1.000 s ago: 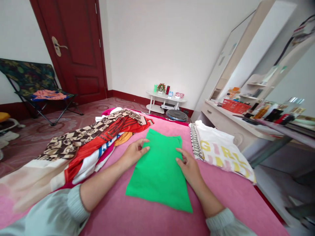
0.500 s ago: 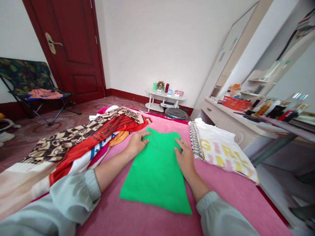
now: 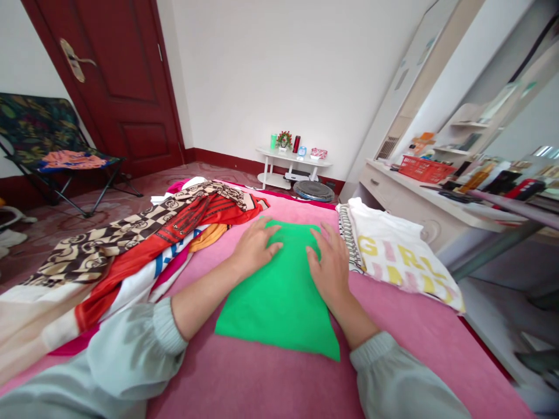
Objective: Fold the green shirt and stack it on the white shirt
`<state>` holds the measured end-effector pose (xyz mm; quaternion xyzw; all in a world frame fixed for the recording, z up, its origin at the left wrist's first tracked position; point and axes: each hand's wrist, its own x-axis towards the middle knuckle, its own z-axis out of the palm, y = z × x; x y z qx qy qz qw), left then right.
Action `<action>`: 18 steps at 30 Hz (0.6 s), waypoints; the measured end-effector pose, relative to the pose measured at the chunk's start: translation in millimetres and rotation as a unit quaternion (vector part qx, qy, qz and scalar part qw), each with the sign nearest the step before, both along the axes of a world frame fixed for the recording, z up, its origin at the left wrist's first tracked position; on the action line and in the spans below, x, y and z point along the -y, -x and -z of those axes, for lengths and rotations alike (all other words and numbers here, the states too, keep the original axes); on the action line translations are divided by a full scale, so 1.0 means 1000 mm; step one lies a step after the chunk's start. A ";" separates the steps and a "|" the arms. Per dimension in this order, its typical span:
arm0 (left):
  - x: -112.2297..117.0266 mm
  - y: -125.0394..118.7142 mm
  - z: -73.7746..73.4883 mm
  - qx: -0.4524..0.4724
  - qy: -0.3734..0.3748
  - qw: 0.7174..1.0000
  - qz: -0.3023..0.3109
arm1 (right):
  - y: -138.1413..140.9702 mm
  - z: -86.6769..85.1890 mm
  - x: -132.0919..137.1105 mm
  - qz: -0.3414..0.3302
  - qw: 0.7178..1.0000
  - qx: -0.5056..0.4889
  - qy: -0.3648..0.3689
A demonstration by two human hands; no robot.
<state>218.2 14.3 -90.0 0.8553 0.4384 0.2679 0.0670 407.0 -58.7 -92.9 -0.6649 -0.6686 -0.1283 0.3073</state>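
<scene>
— One green cloth is under our inspection. Where do we place it, and how does it point?

— We find it lying flat on the pink cover, between our forearms. Its long axis runs away from us, the far end leaning slightly right. It looks narrower at that far end and broader towards us. The near edge slants, its right corner lying closest to us.

— And the hands?

— We note the left hand over the far left border and the right hand over the far right border. Both are unclenched, fingers spread and slightly bent. Whether the fingertips press or only skim the cloth, we cannot tell.

— What room do we record?

— Nearest us, a broad stretch of pink cover fronts the near edge. On the left, a pink strip, crossed by our left forearm, separates the cloth from a heap of garments. On the right, a striped garment and a white lettered garment lie just beside the right hand. Beyond the far edge, we see a shallower pink band.
</scene>
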 end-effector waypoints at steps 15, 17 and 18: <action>0.030 -0.015 0.021 -0.135 0.097 0.985 0.046 | -0.001 0.021 -0.006 -0.012 0.963 0.054 0.265; 0.034 -0.010 0.019 -0.140 0.118 0.982 0.043 | -0.001 0.018 0.002 -0.004 0.955 0.053 0.290; 0.036 -0.008 0.017 -0.143 0.130 0.980 0.043 | -0.001 0.016 0.007 0.000 0.952 0.051 0.303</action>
